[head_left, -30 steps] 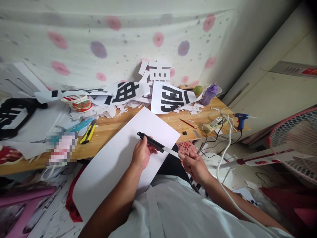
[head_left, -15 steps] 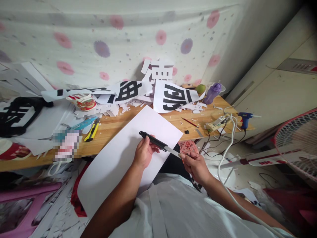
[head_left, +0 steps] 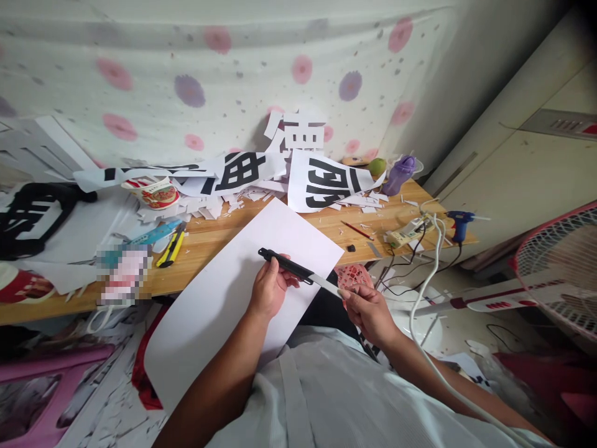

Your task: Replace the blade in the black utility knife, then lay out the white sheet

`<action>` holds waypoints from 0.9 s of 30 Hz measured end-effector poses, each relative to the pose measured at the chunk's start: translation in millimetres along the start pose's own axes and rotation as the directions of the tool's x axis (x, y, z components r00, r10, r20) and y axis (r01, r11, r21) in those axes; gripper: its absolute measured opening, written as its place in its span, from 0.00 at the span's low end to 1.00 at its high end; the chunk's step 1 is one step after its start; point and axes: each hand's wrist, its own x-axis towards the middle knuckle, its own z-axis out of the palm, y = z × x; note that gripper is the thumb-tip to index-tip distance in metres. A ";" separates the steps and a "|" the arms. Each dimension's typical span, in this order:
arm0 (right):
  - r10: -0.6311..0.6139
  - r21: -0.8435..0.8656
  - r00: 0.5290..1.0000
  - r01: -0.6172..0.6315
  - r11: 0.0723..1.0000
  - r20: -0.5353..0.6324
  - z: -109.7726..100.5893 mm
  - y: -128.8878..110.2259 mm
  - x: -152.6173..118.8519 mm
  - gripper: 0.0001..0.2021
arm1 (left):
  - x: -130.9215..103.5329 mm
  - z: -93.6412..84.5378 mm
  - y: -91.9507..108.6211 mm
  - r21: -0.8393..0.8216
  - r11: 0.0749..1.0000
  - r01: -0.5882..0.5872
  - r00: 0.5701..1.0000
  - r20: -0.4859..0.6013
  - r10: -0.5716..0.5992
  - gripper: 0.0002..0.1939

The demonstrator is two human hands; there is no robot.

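Left hand (head_left: 270,289) wraps the black utility knife (head_left: 291,269) by its handle, thumb on top; and the right hand's (head_left: 370,311) fingers pinch the bare blade (head_left: 326,285) at its end! Beneath the left fingers, a plain white sheet (head_left: 205,330). Beyond them, a curled paper (head_left: 303,186) shows bold black Chinese strokes; farther left, a noodle bowl's (head_left: 161,196) red print, too small to read.

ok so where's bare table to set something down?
Likely best: the wood between the yellow cutter and white sheet. Smaller: between sheet and pencil. The sheet's far corner is bare too, beyond the black cutter. Crowded: back edge, with scraps and printed sheets; right end, with power strip and glue gun.
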 end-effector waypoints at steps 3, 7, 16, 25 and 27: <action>-0.006 -0.012 1.000 0.006 1.000 0.007 0.2 2.3 0.8 0.24 | -0.3 -1.1 0.0 -0.005 1.000 0.004 1.000 0.008 -0.004 0.24; -0.015 -0.014 1.000 0.015 1.000 0.001 -0.5 4.3 1.9 0.23 | -1.1 -1.9 -0.3 -0.007 1.000 0.010 1.000 0.014 -0.010 0.24; -0.004 -0.030 1.000 0.004 1.000 0.022 4.9 2.6 2.2 0.26 | -1.3 -2.6 -0.8 -0.010 1.000 0.027 0.999 0.020 -0.027 0.23; 0.005 -0.048 1.000 -0.004 0.999 0.025 26.2 -5.7 10.1 0.26 | -3.4 -1.1 -1.5 0.032 0.997 0.065 0.997 0.042 -0.066 0.23; 0.010 -0.059 0.999 -0.008 0.998 0.035 33.3 -7.4 13.8 0.27 | -4.5 -0.1 -1.3 0.046 0.997 0.060 0.998 0.030 -0.062 0.23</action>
